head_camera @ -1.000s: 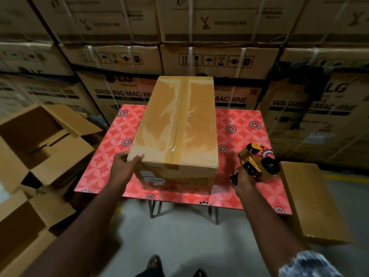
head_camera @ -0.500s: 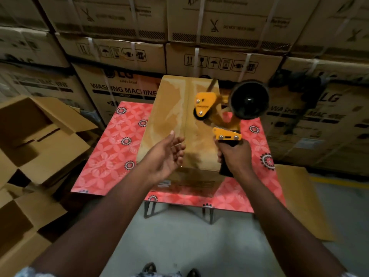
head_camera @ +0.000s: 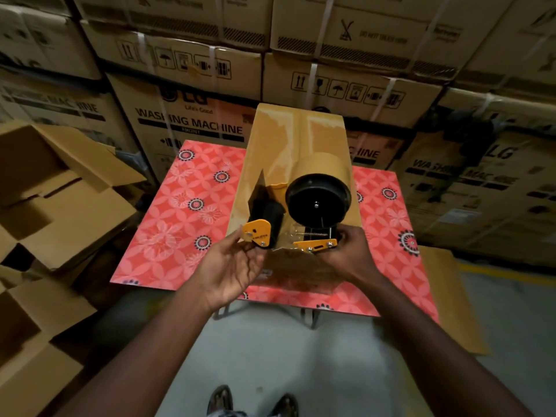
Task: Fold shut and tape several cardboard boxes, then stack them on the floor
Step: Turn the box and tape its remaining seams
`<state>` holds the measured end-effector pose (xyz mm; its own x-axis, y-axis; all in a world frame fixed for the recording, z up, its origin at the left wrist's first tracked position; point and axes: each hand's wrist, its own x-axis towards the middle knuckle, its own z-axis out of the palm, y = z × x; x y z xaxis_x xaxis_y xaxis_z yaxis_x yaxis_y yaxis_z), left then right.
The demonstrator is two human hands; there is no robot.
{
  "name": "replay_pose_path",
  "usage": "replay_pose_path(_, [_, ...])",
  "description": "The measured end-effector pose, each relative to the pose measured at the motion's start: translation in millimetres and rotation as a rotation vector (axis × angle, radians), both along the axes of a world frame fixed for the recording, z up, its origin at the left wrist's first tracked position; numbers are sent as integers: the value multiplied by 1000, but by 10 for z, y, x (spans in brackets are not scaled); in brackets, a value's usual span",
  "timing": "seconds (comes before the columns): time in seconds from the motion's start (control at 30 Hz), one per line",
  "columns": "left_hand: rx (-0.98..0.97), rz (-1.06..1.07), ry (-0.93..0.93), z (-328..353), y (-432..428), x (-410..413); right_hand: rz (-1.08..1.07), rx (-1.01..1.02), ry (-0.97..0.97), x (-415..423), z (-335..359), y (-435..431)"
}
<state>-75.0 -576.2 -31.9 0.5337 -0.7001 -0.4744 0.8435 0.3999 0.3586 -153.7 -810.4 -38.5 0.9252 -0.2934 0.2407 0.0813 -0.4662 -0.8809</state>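
Holding tape dispenser (head_camera: 316,203), long box (head_camera: 279,145) taped shut

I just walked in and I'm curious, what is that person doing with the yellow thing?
A person holds a yellow tape dispenser in both hands, in front of a cardboard box on the red table. The right hand grips its handle; the left hand pinches its front end. The box is shut, with tape along its top. Open boxes lie at the left.

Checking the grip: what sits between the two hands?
The yellow tape dispenser; the left hand pinches its front, the right hand grips its rear. Head view.
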Motion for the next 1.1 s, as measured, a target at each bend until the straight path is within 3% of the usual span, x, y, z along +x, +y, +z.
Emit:
replay_pose_path(0.17, [243,58,-36,-120,52,32,-18,-125,49,21,-59,146])
replay_pose_path(0.4, [195,-42,-73,-112,308,120,-6,-173,130,44,-29,238])
replay_pose_path(0.5, [292,-37,-101,-110,319,134,-1,-204,138,66,1,262])
replay_pose_path(0.87, [851,-38,-712,-253,451,392,63,-477,140,247,-115,186])
replay_pose_path(1.1, [939,-11,-889,-355,636,558,102,-570,138,306,30,70])
